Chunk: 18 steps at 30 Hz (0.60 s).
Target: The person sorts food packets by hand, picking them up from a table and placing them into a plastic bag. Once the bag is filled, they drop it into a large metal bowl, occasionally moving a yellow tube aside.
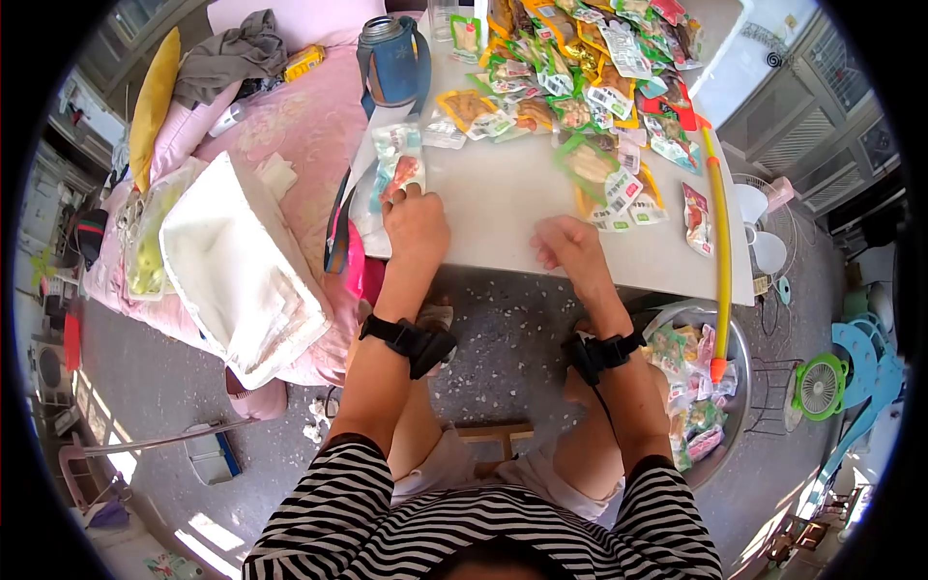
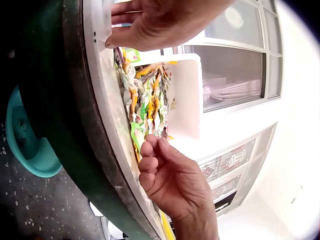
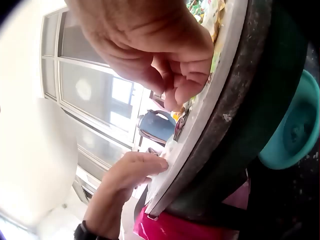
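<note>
In the head view, my left hand (image 1: 416,227) is palm down near the table's front left, its fingertips at the lower end of a clear and white bag (image 1: 398,155) with a red print. The right wrist view shows that left hand (image 3: 130,172) with fairly straight fingers resting on the white tabletop (image 3: 192,135). My right hand (image 1: 572,253) hovers by the front edge, its fingers loosely curled around nothing; the left wrist view shows this hand (image 2: 175,182) too. Ahead of it lie several flat snack packets (image 1: 604,179).
A large pile of packets (image 1: 570,72) covers the table's back. A blue flask (image 1: 391,68) stands back left, a yellow stick (image 1: 720,232) lies along the right edge. A metal basin (image 1: 737,396) of packets sits below right; a white foam box (image 1: 217,227) rests on the bed.
</note>
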### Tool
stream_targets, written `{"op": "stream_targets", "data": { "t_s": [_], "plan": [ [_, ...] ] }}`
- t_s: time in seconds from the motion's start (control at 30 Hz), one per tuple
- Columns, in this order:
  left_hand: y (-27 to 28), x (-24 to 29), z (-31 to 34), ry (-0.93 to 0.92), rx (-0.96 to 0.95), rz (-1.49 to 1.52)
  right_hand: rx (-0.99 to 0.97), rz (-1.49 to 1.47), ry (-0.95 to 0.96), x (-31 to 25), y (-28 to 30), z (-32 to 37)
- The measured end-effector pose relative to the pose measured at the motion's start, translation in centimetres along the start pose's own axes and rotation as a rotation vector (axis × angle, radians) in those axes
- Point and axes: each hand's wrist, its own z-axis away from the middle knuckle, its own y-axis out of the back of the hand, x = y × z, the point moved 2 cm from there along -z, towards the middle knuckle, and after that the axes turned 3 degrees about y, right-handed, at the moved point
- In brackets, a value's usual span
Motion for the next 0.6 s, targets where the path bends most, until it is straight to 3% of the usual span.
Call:
{"op": "stream_targets", "data": {
  "t_s": [0.2,0.3,0.4,0.53,0.6],
  "plan": [
    [0.0,-0.4,-0.9,-0.032,0.088,-0.008,0.016,-0.023,0.004,0.6,1.2,-1.0],
    [1.3,0.4,-1.1,0.028,0.173,0.239,0.003,-0.037,-0.024,0.3,1.2,-0.9],
    [1.7,1.4,-0.5,-0.096,0.312,0.513,-0.012,-0.061,-0.015,-0.1,0.9,-0.7],
    [0.7,3.3,0.8,-0.066,0.078,0.720,-0.061,-0.082,0.026,0.0,-0.6,-0.4],
    [0.1,3.8,1.2,-0.137,0.082,0.740,-0.066,-0.086,0.046,0.2,-1.3,-0.8]
  ]
}}
